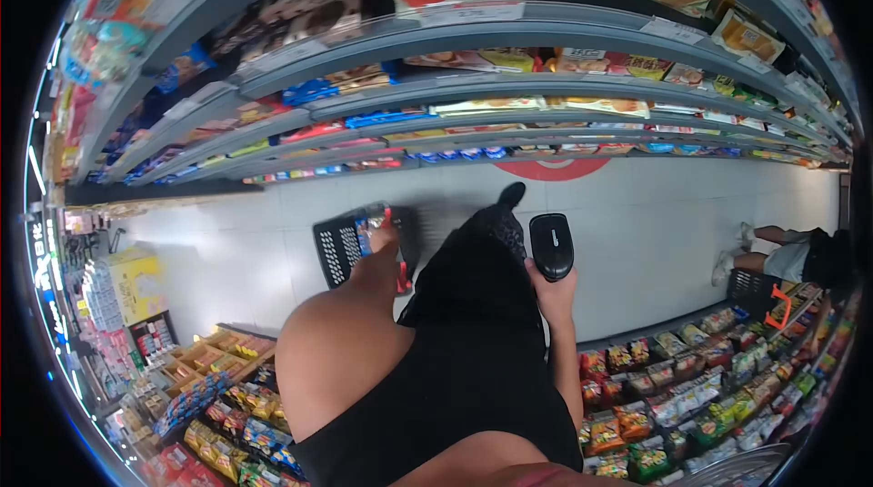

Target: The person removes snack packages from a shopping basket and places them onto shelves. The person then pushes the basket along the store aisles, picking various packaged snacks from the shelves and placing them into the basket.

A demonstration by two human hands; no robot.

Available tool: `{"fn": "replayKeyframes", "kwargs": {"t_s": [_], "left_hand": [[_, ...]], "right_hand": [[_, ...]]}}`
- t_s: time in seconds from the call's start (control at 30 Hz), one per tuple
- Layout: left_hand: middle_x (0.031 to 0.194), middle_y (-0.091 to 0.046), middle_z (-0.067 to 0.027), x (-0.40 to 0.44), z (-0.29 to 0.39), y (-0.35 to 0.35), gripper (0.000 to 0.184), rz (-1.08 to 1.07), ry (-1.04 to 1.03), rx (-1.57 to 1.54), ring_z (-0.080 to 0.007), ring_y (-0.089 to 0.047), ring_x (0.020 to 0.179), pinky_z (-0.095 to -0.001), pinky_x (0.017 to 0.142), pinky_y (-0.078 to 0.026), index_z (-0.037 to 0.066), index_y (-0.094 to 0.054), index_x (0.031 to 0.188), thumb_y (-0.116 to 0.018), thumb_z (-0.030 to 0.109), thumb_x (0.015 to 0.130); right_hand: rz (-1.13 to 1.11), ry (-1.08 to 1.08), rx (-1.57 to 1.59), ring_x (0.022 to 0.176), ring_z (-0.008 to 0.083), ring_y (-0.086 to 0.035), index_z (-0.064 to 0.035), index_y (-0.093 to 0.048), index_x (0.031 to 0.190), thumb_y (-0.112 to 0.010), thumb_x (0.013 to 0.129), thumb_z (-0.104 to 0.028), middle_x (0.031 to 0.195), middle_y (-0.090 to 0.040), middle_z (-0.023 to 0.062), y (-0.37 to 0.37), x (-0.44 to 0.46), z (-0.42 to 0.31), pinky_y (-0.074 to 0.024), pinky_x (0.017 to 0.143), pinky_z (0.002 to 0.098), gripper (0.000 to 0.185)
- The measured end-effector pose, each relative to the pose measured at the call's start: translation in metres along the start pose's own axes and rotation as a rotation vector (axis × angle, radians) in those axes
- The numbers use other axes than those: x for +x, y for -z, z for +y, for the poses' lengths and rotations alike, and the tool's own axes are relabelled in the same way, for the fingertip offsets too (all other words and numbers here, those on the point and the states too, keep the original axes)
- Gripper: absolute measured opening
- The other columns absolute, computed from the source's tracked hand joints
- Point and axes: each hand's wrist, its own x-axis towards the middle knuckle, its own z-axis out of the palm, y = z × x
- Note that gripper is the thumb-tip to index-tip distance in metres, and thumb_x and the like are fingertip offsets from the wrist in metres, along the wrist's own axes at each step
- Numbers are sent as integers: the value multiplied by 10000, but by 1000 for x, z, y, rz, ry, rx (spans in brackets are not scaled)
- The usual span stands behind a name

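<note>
My left hand (384, 237) is closed beside the red handle parts of a black shopping basket (338, 252), which hangs low on my left. A small packet with blue and red print (366, 234) shows at that hand, at the basket's near edge; the fingers are partly blurred. My right hand (552, 285) is wrapped round the lower end of a black handheld scanner (551, 246), held upright in front of my right side. The scanner is apart from the shelves.
Shelves of packaged snacks (491, 82) run across the front. Behind me are racks of bagged snacks (673, 396) and a wooden display (214, 355). At far right another person (789, 260) stands near a black basket with orange handles (753, 285). Pale floor (637, 241) lies between.
</note>
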Motion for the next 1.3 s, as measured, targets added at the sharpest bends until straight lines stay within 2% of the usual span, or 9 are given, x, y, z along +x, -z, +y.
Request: {"fn": "replayKeyframes", "kwargs": {"t_s": [0.13,0.33,0.57,0.67,0.77,0.9,1.0,1.1,1.3], "left_hand": [[811,-729,-191,-23,28,-42,486,18,31,-23,-380,-736,831,-455,737,-574,-20,-701,1037,-708,431,856],[785,-730,-179,-73,72,-95,475,12,25,-24,-373,-741,807,-448,718,-578,-16,-698,1035,-714,422,853],[755,-731,-165,-128,82,-167,462,-47,-17,-5,-365,-746,779,-440,696,-583,-11,-694,1033,-720,412,849],[845,-739,-197,-227,90,-177,438,14,-92,148,-380,-742,859,-474,753,-575,11,-686,1048,-723,393,837],[933,-731,-220,-273,45,-219,480,94,-220,175,-387,-728,952,-505,839,-556,17,-642,1155,-732,355,826],[1107,-681,-227,-356,47,-238,613,0,-301,50,-398,-662,1092,-506,955,-518,4,-537,1311,-757,302,823],[1214,-617,-224,-386,43,-262,713,1,-455,-45,-406,-602,1148,-484,995,-497,6,-490,1393,-803,260,804],[1182,-629,-234,-400,50,-281,748,-30,-531,-87,-396,-617,1119,-484,992,-498,-1,-482,1419,-807,269,802],[1407,-564,-311,-430,113,-290,779,-168,-596,7,-419,-554,1323,-439,1092,-448,13,-459,1482,-774,314,837]], "right_hand": [[-29,-59,-35,792,93,-621,21,-709,966,-827,856,-109,866,-714,20,50,42,-17,-510,759,281,207],[-50,-113,26,713,72,-565,5,-691,915,-819,857,-91,789,-656,-13,114,91,-31,-476,670,269,171],[-208,42,41,598,61,-536,-25,-657,820,-803,872,-95,676,-595,-32,189,105,-28,-433,575,260,170],[-326,94,64,557,58,-532,-33,-642,797,-794,882,-101,645,-581,-29,235,109,-13,-408,531,256,187],[-391,129,121,530,54,-521,-35,-628,780,-784,902,-128,622,-573,-27,270,109,-12,-385,499,253,219],[-498,149,107,513,55,-528,-30,-651,801,-805,894,-169,619,-587,-25,312,111,0,-383,482,247,227],[-535,172,111,520,50,-533,-17,-690,856,-807,893,-179,631,-599,-25,338,106,15,-393,485,242,202],[-548,163,143,520,49,-534,-16,-689,861,-808,891,-179,640,-604,-24,366,89,13,-398,485,240,204],[-573,146,214,544,58,-548,-9,-666,939,-767,918,-110,678,-615,-9,412,85,20,-420,503,244,145]]}}
